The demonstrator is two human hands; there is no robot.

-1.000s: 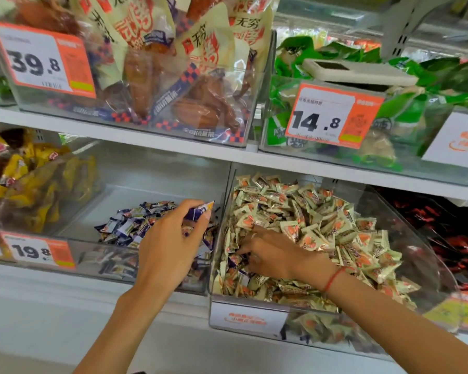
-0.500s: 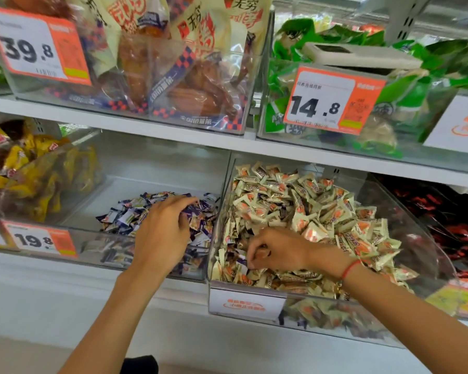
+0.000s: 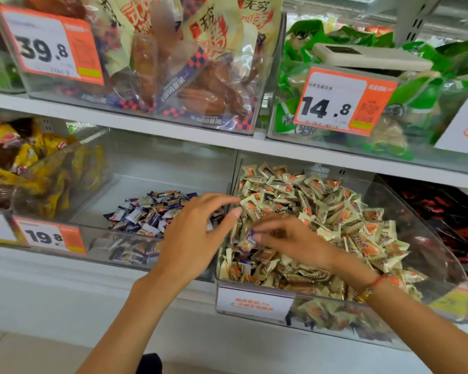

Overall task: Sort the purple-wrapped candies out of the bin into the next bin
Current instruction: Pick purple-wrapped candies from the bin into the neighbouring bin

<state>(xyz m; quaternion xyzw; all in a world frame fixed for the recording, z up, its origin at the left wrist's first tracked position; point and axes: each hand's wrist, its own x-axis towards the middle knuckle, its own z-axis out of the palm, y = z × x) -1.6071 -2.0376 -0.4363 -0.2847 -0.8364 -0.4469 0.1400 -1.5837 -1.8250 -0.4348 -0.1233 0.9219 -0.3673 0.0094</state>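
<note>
So the person is standing at a snack shelf with two clear bins side by side, and the whole job right now comes down to which way things have to travel: leftward. The right hand (image 3: 295, 238) is low over the front left corner of the cream candy bin (image 3: 254, 290), fingers bent together, and it looks like the fingertips are pinching a purple-wrapped candy (image 3: 247, 242), though it's blurry enough that I can't swear the grip is firm. A few more purple ones seem to poke out of the cream pile just below it. The left hand (image 3: 192, 238) is spread, fingers loose and apart, holding nothing, hovering right over the divider between the two bins with its fingertips reaching toward the right hand. It sits between the pinched candy and the purple candy bin (image 3: 92, 228), where the rest of the purple heap (image 3: 152, 211) lies, so it's clearly the nearer hand to the drop spot. My guess is the candy either gets passed to that left hand or tossed straight across the wall. The candy's long axis looks roughly upright in the pinch, hard to say more.
</note>
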